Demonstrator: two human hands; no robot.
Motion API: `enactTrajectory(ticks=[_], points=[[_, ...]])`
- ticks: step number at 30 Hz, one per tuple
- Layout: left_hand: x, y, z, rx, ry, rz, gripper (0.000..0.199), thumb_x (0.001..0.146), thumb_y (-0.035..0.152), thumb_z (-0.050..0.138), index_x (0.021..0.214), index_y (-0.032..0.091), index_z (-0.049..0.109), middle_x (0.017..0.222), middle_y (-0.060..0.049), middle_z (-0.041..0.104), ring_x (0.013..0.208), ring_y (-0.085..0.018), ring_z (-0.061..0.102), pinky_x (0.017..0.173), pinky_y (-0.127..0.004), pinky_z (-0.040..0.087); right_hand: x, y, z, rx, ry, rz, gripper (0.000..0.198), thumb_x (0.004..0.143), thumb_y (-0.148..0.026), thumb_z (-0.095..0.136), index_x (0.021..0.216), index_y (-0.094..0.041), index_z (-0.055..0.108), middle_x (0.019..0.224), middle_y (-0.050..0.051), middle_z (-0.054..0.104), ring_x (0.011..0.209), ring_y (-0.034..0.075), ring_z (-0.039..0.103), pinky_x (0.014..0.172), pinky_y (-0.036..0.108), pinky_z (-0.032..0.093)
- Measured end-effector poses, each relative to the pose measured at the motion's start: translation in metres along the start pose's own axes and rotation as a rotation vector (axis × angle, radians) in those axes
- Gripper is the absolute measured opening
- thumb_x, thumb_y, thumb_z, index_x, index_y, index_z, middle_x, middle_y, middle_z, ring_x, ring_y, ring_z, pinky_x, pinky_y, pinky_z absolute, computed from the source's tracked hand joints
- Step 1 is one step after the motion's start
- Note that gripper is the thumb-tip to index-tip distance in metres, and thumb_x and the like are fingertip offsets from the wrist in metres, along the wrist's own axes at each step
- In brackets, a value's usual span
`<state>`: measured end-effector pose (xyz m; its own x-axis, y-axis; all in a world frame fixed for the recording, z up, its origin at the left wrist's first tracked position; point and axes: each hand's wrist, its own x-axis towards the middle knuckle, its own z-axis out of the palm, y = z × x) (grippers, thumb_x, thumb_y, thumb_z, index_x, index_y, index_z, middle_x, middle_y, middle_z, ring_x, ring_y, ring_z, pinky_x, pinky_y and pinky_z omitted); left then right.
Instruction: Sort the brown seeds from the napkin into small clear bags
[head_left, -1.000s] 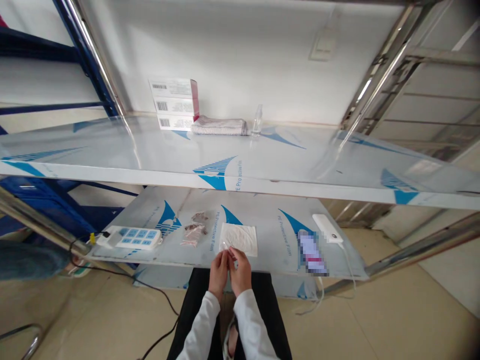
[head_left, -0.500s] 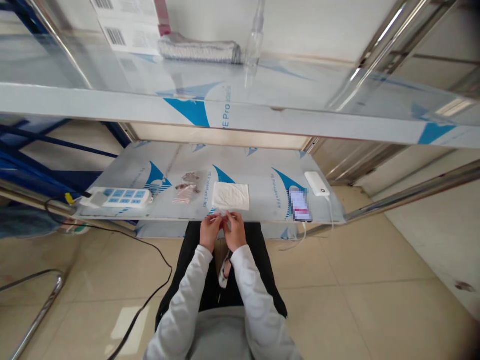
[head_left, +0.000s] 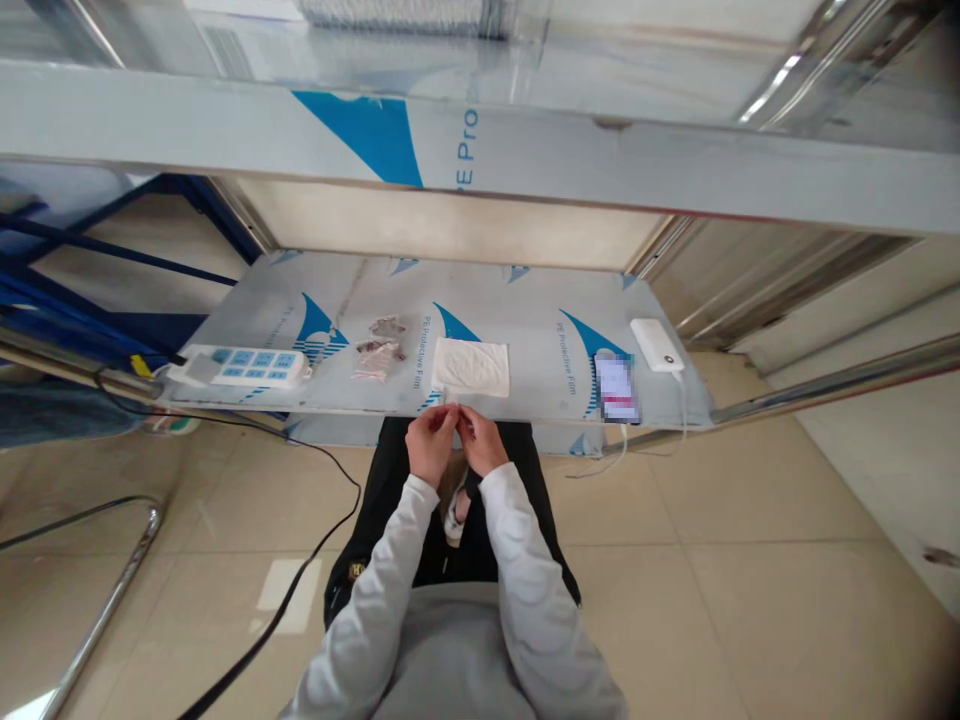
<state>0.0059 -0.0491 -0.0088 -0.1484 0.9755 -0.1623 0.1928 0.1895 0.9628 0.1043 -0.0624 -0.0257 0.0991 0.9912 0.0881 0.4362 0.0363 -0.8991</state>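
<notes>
My left hand (head_left: 431, 443) and my right hand (head_left: 481, 439) meet fingertip to fingertip just in front of the shelf's near edge, above my lap. Both are closed in a pinch; whatever may lie between the fingers is too small to make out. Right beyond them, a white folded cloth or tissue (head_left: 472, 367) lies flat on the film-covered lower shelf (head_left: 517, 300). To its left rest a small clear bag with pinkish strips (head_left: 375, 360) and another small clear bag with dark contents (head_left: 388, 327).
A white power strip (head_left: 255, 367) lies at the shelf's left end. On the right are a phone (head_left: 616, 388) and a white power bank (head_left: 656, 345) with cables. An upper shelf (head_left: 540, 150) overhangs the back. A black cable (head_left: 322, 545) crosses the floor.
The camera view has tilted down, so the upper shelf's edge sits higher and larger in view. My hands stay pinched together at the shelf's edge, with the fingers slightly shifted.
</notes>
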Motion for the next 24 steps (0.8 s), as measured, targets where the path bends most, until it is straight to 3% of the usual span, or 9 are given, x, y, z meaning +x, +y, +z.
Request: enactTrajectory(ticks=[5, 13, 19, 24], points=[[-0.003, 0.003, -0.003, 0.164, 0.041, 0.063, 0.025, 0.077, 0.035, 0.060, 0.088, 0.015, 0.071, 0.081, -0.007, 0.074, 0.075, -0.018, 0.068, 0.073, -0.027, 0.051, 0.001, -0.004, -0.006, 0.071, -0.052, -0.003, 0.029, 0.091, -0.022, 0.044, 0.108, -0.020, 0.068, 0.104, 0.007, 0.073, 0.098, 0.019, 0.068, 0.088, 0.032, 0.051], [-0.008, 0.007, 0.005, 0.197, 0.019, 0.105, 0.019, 0.079, 0.029, 0.058, 0.085, 0.013, 0.068, 0.079, -0.008, 0.073, 0.071, -0.016, 0.068, 0.070, -0.026, 0.051, 0.002, -0.001, -0.014, 0.035, -0.051, -0.003, 0.031, 0.092, -0.021, 0.042, 0.104, -0.020, 0.070, 0.098, 0.006, 0.074, 0.095, 0.019, 0.068, 0.086, 0.032, 0.051], [-0.005, 0.013, 0.004, 0.274, -0.018, 0.103, 0.015, 0.078, 0.025, 0.059, 0.083, 0.014, 0.067, 0.079, -0.008, 0.073, 0.072, -0.016, 0.069, 0.071, -0.025, 0.051, -0.002, -0.004, -0.014, -0.276, -0.027, 0.038, 0.028, 0.091, -0.023, 0.044, 0.099, -0.023, 0.071, 0.089, 0.009, 0.074, 0.086, 0.023, 0.068, 0.077, 0.031, 0.050], [0.000, 0.021, -0.004, 0.608, -0.015, 0.095, 0.012, 0.073, 0.024, 0.061, 0.078, 0.016, 0.068, 0.076, -0.009, 0.073, 0.077, -0.023, 0.069, 0.073, -0.030, 0.048, 0.000, -0.014, -0.017, -0.600, 0.041, 0.260, 0.025, 0.089, -0.029, 0.048, 0.098, -0.021, 0.070, 0.078, 0.012, 0.071, 0.072, 0.025, 0.067, 0.066, 0.031, 0.046]])
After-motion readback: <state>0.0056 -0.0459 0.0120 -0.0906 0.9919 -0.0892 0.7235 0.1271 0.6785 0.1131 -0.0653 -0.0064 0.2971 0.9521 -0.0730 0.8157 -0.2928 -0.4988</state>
